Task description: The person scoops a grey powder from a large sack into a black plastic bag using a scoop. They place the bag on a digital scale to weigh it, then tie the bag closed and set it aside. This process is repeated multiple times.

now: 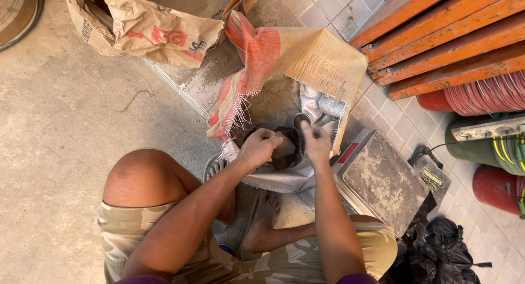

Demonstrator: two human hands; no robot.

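Person crouches on concrete floor, knees bent, camouflage shorts. Left hand closed on the edge of a small black bag, holding it open. Right hand closed around a metal scoop, just above the black bag's mouth. Both hands sit inside the opening of a woven sack, orange and tan, its top folded back, grey powder visible within. Dusty weighing scale just right of the right forearm. Torn paper sack lies beyond. Orange planks upper right; black plastic bag lower right.
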